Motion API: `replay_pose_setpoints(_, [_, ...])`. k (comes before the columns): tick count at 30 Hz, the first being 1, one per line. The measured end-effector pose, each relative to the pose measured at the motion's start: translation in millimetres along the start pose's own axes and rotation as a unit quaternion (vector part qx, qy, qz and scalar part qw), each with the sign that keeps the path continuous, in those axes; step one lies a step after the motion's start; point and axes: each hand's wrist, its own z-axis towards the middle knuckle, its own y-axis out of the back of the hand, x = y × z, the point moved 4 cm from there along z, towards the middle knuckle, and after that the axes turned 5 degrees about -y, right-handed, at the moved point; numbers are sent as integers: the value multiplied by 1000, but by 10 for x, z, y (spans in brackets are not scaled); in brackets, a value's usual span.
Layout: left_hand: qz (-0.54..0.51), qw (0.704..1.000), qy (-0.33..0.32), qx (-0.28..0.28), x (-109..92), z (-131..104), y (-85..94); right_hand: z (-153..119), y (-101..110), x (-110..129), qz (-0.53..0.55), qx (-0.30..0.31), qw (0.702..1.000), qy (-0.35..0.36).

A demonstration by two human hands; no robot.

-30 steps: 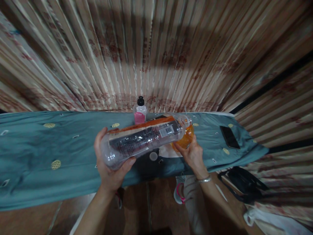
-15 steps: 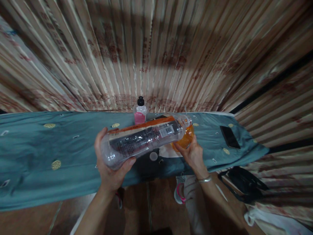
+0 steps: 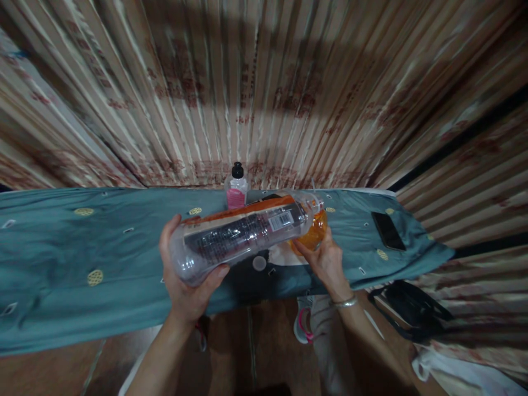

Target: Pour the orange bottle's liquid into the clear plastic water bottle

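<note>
1. Head view, hands: the left hand [image 3: 187, 294] is closed around the base end of a large clear bottle [image 3: 243, 234], thumb on the near side. The right hand [image 3: 328, 261], with a bracelet [image 3: 344, 302] at its wrist, grips an orange container [image 3: 311, 236] by its near side.
2. Head view, the bottle: it lies tilted across the middle of the desk [image 3: 53, 258], neck to the right, its mouth at the top of the orange container.
3. Head view, edges and room: the desk is long and narrow under a teal cloth. Its near edge runs just below the hands; its far edge meets a pleated curtain [image 3: 247, 82]. A broad stretch of cloth extends left of the left hand. To the right, a phone [image 3: 388, 231] lies well apart from the right hand, near the tapering end. A pink-labelled bottle [image 3: 236, 192] stands just beyond the large bottle, limiting room there. A small round disc [image 3: 259, 263] lies near the front edge, between the hands.
4. Head view, hidden or unclear: the large bottle covers most of a dark item [image 3: 270, 198] behind it and part of the white sheet [image 3: 284, 256]. Whether mouth and container touch cannot be told. The label print is unreadable. The desk's left end and both forearms are cut off by the frame.
</note>
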Motion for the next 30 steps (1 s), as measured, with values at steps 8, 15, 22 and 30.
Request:
replay_pose_setpoints(8, [11, 1000, -5, 12, -40, 14, -22, -2, 5, -2, 4, 9, 1000, -11])
replay_pose_setpoints(15, [2, 999, -33, 9, -72, 32, -40, 11, 26, 16, 2, 13, 1000, -15])
replay_pose_setpoints(22, [18, 1000, -20, 12, -61, 25, -29, 5, 12, 17, -8, 4, 1000, -7])
replay_pose_setpoints(30, [27, 1000, -5, 9, -57, 16, -26, -6, -11, -23, -1, 2, 1000, -8])
